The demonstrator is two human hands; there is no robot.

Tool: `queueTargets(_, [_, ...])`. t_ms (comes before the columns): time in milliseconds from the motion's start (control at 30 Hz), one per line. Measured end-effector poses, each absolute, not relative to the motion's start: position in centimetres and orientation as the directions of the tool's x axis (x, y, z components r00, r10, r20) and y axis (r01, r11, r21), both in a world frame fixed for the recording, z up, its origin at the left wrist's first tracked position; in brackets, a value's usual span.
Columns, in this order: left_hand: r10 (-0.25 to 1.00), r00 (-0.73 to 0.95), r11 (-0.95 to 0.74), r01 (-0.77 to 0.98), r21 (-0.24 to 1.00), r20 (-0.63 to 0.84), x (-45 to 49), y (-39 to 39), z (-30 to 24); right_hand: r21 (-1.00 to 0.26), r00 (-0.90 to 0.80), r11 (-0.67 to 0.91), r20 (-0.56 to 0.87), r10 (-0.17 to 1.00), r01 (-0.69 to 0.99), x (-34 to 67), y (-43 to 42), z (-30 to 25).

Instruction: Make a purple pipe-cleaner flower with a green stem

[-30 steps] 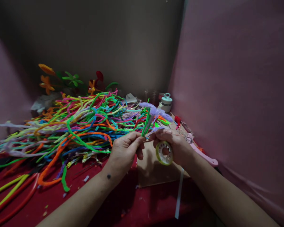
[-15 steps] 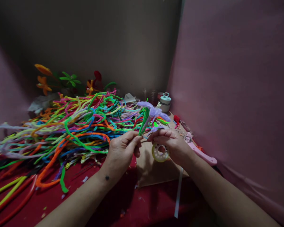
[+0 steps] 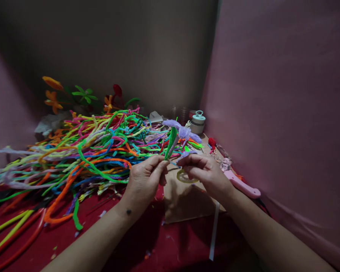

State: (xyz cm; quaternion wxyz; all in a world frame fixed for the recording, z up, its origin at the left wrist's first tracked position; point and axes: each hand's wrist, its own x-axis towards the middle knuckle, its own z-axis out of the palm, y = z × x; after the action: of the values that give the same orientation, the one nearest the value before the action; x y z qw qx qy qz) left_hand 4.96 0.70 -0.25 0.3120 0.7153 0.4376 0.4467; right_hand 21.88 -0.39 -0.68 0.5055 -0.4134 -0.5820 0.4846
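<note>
My left hand [image 3: 146, 180] pinches the lower end of a green stem that carries a lilac pipe-cleaner flower [image 3: 181, 131], held upright over the table. My right hand [image 3: 206, 173] is closed just to the right of that pinch, its fingertips at the stem's base. A yellowish roll of tape [image 3: 184, 176] shows partly under my right hand, above a brown cardboard sheet [image 3: 187, 204]; whether the hand holds the roll or it rests on the card I cannot tell.
A big heap of coloured pipe cleaners [image 3: 85, 151] covers the left of the red table [image 3: 147, 245]. Finished flowers [image 3: 73, 94] stand at the back left. A small pale jar [image 3: 198, 121] sits at the back. A pink tool [image 3: 240, 184] lies along the right wall.
The tape roll has dropped from upright in my right hand to low and flat by the cardboard. My right hand turned palm-down. The flower shifted slightly left.
</note>
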Motion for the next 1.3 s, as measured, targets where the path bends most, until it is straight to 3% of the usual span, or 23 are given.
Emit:
queueTargets(333, [0.867, 0.238, -0.498, 0.415, 0.761, 0.438, 4.8, 0.4, -0.1, -0.981, -0.195, 0.193, 0.191, 0.962, -0.009, 21.5, -0.4, -1.0])
queueTargets(567, [0.818, 0.259, -0.569, 0.496, 0.656, 0.514, 4.4, 0.8, -0.2, -0.98, -0.249, 0.053, 0.101, 0.963, -0.194, 21.3, 0.0, -1.7])
queueTargets(800, [0.728, 0.33, -0.667, 0.543, 0.51, 0.6, 4.2, 1.1, -0.5, -0.969, -0.225, 0.105, 0.155, 0.962, -0.222, 20.9, -0.1, -1.9])
queueTargets(967, [0.735, 0.325, -0.66, 0.545, 0.517, 0.596, 4.2, 1.0, -0.4, -0.949, -0.21, 0.111, 0.178, 0.961, -0.296, 20.6, -0.1, -2.3])
queueTargets(1100, [0.752, 0.33, -0.644, 0.551, 0.53, 0.57, 4.3, 0.8, -0.3, -0.97, -0.191, 0.063, 0.11, 0.975, -0.236, 20.5, -0.1, -2.3])
queueTargets(1300, [0.786, 0.327, -0.614, 0.507, 0.605, 0.525, 4.3, 0.7, -0.1, -0.971, -0.206, 0.179, 0.21, 0.956, -0.16, 20.4, 0.0, -1.9])
